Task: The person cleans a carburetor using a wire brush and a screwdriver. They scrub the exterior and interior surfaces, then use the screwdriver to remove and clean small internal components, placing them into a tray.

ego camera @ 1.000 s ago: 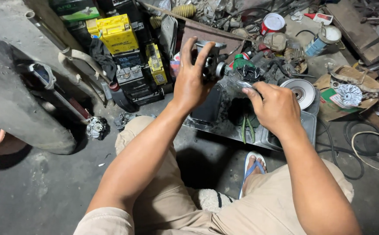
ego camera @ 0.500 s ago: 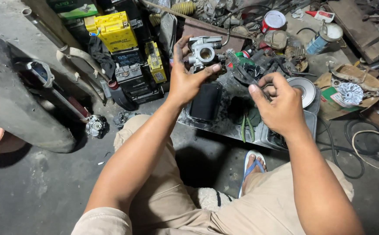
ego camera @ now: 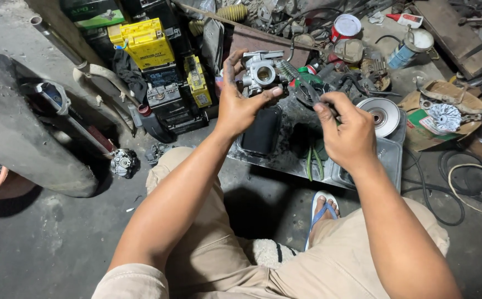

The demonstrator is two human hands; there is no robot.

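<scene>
My left hand (ego camera: 240,102) grips a silver metal carburetor (ego camera: 260,72), raised above the floor with its round bore facing me. My right hand (ego camera: 347,128) is closed around a small dark part (ego camera: 311,93) held just right of the carburetor; what kind of part it is I cannot tell. Both hands hover over a grimy metal tray (ego camera: 388,158) on the floor in front of my knees.
Yellow and black batteries (ego camera: 151,47) stand at the back left. A large grey curved body (ego camera: 14,130) fills the left. A round silver disc (ego camera: 384,114), cans (ego camera: 345,26), scattered parts, a finned part on cardboard (ego camera: 443,117) and cables (ego camera: 473,182) crowd the right. My sandalled foot (ego camera: 322,209) rests below the tray.
My left hand has lifted the carburetor up and turned its bore toward me. My right hand came away from the carburetor and now holds a small dark part beside it.
</scene>
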